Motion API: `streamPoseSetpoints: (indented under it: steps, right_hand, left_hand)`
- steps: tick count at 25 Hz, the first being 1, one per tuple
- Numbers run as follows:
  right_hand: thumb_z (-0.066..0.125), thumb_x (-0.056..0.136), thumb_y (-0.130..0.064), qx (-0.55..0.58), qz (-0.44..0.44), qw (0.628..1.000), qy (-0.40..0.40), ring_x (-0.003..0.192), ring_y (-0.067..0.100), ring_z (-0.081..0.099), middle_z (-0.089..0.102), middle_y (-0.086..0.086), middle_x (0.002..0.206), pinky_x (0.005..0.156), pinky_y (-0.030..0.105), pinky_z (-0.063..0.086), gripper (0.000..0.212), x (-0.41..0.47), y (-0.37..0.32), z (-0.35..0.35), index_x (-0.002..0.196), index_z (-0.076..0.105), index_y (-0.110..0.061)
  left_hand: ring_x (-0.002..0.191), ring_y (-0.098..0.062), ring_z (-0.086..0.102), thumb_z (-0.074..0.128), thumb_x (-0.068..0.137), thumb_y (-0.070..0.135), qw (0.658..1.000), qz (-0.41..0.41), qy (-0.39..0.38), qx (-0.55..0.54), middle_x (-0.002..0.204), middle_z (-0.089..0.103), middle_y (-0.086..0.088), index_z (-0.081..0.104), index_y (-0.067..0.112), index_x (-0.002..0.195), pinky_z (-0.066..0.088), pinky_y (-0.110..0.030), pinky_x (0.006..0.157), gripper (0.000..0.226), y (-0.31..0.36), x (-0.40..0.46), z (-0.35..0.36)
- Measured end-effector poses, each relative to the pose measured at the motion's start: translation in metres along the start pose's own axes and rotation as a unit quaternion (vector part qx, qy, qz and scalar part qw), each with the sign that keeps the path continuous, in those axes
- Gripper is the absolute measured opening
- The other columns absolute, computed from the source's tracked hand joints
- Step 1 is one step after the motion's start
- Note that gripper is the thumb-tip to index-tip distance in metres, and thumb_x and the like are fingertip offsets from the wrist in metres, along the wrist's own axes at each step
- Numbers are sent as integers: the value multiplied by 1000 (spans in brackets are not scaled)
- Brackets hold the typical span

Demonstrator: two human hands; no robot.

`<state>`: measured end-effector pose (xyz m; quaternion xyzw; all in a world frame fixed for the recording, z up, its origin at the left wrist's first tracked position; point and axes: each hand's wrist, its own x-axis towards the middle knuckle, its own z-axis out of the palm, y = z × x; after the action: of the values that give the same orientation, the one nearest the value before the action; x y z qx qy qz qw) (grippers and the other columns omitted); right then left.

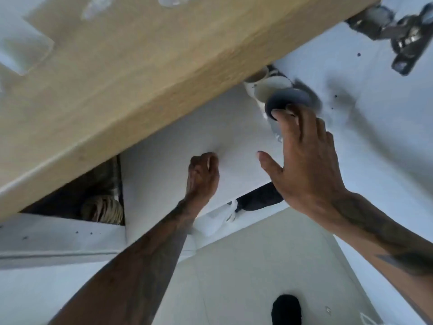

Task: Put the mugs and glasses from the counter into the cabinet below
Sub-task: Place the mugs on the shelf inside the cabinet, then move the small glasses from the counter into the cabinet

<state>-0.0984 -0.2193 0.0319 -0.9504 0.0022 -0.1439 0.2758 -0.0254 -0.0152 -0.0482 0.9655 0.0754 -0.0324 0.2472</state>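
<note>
Grey mug (287,99), rim pinched by right hand (307,165), sits beside cream mugs (269,89) under wooden counter (140,78); left hand (202,175) fisted empty.

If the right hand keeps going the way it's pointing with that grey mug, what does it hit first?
Probably the cream mugs already in the cabinet: the right hand holds the grey mug right beside them, seemingly touching or nearly so, though depth is unclear.

A home kitchen: wooden counter (140,73) over white cabinet (351,160) holding mugs (269,87).
</note>
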Motion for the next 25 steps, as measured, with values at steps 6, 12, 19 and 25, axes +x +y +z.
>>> streamPoseSetpoints:
  steps: [6, 12, 19, 25]
  right_hand:
    - [60, 88, -41, 68, -84, 992, -62, 116, 29, 55, 55, 6, 132, 91, 42, 46, 55, -49, -110, -86, 136, 47, -15]
    - [53, 87, -47, 175, -154, 972, 3, 88, 22, 67, 64, -3, 100, 67, 37, 57, 44, -34, -240, -166, 120, 60, -18]
    - [60, 90, -43, 139, -107, 983, -59, 103, 23, 57, 51, 1, 122, 77, 32, 48, 45, 72, -367, -102, 126, 47, -20]
    - [62, 86, -47, -4, -32, 996, -86, 116, 30, 52, 56, 9, 125, 90, 39, 45, 64, 93, -391, -11, 138, 33, -22]
  left_hand:
    - [120, -15, 57, 43, 103, 36, 988, 120, -56, 74, 126, 58, 2, 63, 23, 124, 45, -22, 97, 32, -78, -187, -98]
    - [76, 7, 65, 58, 92, 38, 964, 196, 181, -17, 93, 64, 26, 69, 40, 87, 53, -13, 63, 13, -61, -262, -270]
    - [106, -10, 54, 71, 81, 43, 930, 10, 338, -144, 124, 52, 6, 45, 24, 138, 52, -27, 82, 65, -71, -115, -422]
    - [112, -17, 59, 79, 69, 54, 927, -14, 284, -243, 130, 51, 7, 36, 34, 141, 55, -42, 91, 87, -101, -41, -395]
